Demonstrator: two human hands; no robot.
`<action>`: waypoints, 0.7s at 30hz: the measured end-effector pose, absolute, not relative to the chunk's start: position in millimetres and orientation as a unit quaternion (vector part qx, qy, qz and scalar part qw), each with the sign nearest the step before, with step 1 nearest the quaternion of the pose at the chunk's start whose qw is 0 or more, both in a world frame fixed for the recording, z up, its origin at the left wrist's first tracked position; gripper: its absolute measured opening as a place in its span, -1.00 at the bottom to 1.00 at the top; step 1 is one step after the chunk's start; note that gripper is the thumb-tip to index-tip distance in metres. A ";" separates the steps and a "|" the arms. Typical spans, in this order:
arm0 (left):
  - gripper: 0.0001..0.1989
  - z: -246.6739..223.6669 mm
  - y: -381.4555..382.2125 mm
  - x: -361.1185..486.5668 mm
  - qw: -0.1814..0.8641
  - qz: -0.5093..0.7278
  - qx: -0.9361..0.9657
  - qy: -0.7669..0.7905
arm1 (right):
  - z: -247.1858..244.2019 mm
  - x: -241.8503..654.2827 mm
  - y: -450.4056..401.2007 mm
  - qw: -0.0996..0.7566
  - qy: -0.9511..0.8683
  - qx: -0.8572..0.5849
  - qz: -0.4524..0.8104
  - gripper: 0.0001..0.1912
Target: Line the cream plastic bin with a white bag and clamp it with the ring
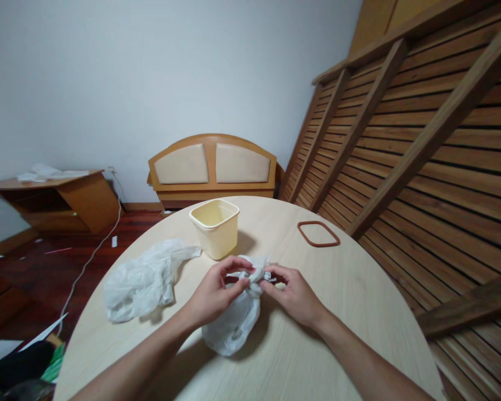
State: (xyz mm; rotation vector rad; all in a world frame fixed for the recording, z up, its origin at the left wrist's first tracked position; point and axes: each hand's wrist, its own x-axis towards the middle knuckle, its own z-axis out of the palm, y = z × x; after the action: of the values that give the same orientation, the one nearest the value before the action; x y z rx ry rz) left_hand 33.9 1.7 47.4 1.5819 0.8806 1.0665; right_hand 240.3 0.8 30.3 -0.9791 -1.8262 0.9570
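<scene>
Near the middle of the round table, both my hands pinch the twisted, knotted top of a white plastic bag (234, 326). My left hand (217, 289) grips the knot from the left with thumb and fingertips. From the right, my right hand (294, 292) pinches the other side of it. The bag's body hangs below the knot, rounded, and its contents cannot be made out. Just beyond my left hand stands a pale yellow plastic tub (217, 236), open at the top. A second crumpled white plastic bag (142, 281) lies to the left.
A brown rounded-square ring (318, 234) lies at the right of the round wooden table (342, 345). Wooden slatted panels (442, 184) lean along the right side. Behind are a headboard (212, 161) and a low wooden cabinet (75, 206). A white cable (94, 253) runs across the floor.
</scene>
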 end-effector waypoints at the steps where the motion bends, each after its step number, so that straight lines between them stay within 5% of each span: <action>1: -0.68 47.2 2.7 32.8 0.499 0.442 0.650 0.365 | 30.2 241.0 1.6 0.420 -0.724 -0.389 0.385 -0.85; 21: -0.78 43.6 -0.4 38.9 0.428 0.484 0.624 0.439 | 27.6 243.3 -0.5 0.426 -0.775 -0.364 0.290 -0.73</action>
State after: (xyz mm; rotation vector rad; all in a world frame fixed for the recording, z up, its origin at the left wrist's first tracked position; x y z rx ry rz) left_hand 38.9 -0.4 43.6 1.5587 1.0968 1.2094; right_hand 243.3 -0.5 27.6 -0.9108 -1.9373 0.7257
